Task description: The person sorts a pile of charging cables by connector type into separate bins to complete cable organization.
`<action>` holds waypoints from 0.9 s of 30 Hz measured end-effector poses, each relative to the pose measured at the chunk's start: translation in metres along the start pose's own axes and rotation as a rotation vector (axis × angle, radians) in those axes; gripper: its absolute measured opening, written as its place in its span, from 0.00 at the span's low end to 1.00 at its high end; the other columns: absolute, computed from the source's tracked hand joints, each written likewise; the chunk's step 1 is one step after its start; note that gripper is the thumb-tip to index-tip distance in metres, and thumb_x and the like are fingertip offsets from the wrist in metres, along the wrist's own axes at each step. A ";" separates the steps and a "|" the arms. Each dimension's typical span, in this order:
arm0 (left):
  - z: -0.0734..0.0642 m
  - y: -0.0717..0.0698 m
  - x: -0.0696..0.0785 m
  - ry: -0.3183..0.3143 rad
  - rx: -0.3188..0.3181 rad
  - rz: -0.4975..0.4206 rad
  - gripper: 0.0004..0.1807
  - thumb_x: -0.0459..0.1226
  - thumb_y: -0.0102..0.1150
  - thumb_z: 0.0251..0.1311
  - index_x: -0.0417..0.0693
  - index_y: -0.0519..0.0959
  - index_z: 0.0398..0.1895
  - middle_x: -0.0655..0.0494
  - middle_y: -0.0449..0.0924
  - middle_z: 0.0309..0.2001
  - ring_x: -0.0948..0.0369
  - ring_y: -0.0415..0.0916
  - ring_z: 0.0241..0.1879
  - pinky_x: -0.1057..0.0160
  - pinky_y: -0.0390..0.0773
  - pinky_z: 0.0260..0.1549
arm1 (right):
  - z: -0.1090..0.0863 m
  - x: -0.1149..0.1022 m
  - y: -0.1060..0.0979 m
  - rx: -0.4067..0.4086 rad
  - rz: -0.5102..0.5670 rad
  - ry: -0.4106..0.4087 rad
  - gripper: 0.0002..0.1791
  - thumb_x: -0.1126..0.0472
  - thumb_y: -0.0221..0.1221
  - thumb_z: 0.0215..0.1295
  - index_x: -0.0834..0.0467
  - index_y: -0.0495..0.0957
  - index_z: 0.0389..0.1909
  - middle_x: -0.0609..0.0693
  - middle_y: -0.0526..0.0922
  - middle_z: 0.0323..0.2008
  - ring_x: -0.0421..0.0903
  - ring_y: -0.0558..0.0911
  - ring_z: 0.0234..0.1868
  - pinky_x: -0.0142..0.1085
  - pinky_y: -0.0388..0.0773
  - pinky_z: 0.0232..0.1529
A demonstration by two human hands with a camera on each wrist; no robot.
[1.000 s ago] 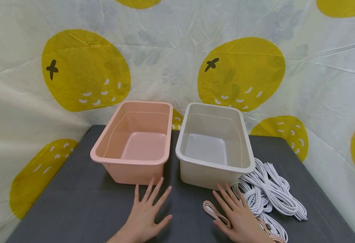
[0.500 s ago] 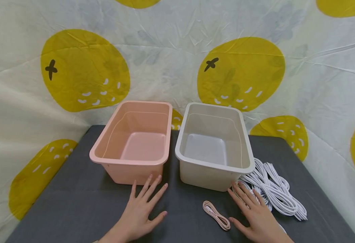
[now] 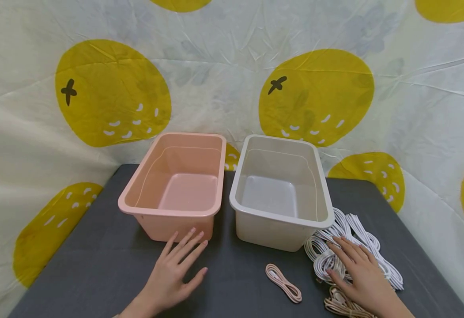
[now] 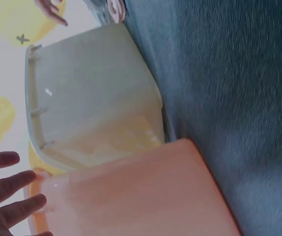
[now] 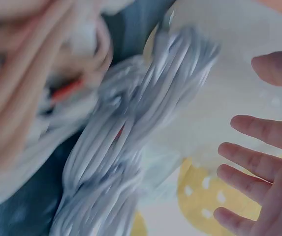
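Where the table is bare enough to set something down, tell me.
The table is bare left of the left hand, in front of the pink tub, and between that hand and the pink cable. Inside, the pink tub and cream tub look bare too. The right side is crowded: white cables, brown cables and the right hand.

The fingers [image 3: 190,246] are bare, slender and gently tapered.
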State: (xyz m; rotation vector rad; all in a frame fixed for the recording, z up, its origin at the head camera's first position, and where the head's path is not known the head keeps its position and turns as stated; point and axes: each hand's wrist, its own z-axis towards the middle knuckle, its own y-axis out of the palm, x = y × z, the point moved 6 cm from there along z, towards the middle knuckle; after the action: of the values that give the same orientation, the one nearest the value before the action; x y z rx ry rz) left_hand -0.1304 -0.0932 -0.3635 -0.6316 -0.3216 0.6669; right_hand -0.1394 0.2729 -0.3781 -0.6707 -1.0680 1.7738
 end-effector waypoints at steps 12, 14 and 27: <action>0.019 -0.038 -0.017 0.125 0.172 -0.012 0.22 0.46 0.47 0.60 0.39 0.77 0.47 0.44 0.78 0.49 0.48 0.71 0.52 0.54 0.58 0.60 | 0.001 0.057 0.000 -0.039 -0.048 0.148 0.28 0.54 0.64 0.44 0.62 0.73 0.47 0.62 0.75 0.48 0.60 0.70 0.49 0.56 0.58 0.46; 0.022 -0.044 -0.021 0.139 0.180 0.000 0.22 0.46 0.47 0.61 0.39 0.77 0.47 0.44 0.78 0.48 0.48 0.71 0.52 0.54 0.59 0.60 | 0.002 0.063 0.001 -0.048 -0.060 0.153 0.27 0.54 0.64 0.44 0.62 0.73 0.47 0.62 0.75 0.48 0.61 0.70 0.49 0.56 0.58 0.45; 0.034 -0.070 -0.061 0.147 0.203 0.062 0.23 0.47 0.45 0.61 0.38 0.77 0.48 0.45 0.78 0.48 0.47 0.71 0.50 0.61 0.56 0.63 | 0.002 0.091 0.014 -0.100 -0.116 0.154 0.26 0.53 0.62 0.46 0.64 0.74 0.46 0.62 0.76 0.45 0.59 0.70 0.48 0.58 0.62 0.41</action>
State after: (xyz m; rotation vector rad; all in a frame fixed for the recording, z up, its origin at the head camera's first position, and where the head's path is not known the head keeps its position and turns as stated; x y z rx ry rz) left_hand -0.1587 -0.1610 -0.2974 -0.4943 -0.0957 0.6986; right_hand -0.1852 0.3517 -0.3882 -0.7781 -1.0736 1.5513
